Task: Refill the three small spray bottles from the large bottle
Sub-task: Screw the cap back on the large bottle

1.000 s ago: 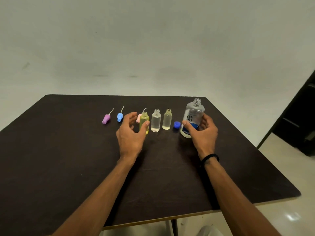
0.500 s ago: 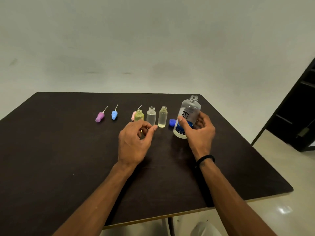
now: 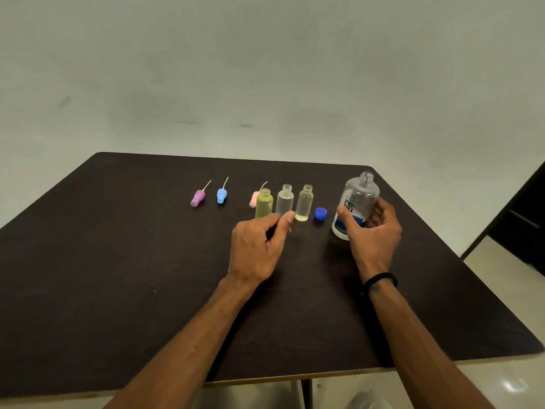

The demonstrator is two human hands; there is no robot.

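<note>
Three small uncapped bottles stand in a row on the dark table: a yellow bottle, a clear bottle and a pale bottle. My left hand hovers just in front of the yellow and clear ones. Its fingers are loosely curled, and the thumb tip covers the clear bottle's base. I cannot tell if it touches. My right hand grips the large clear bottle low on its blue label. That bottle is uncapped and leans slightly to the right. Its blue cap lies beside it.
Three spray tops lie at the back left of the row: purple spray top, blue spray top and pink spray top, which is partly behind the yellow bottle. The table's right edge is near the large bottle. A dark cabinet stands at right.
My left hand drew back from the yellow bottle and shifted right, curling in front of the clear one. My right hand stays on the large bottle, which now leans a little.
</note>
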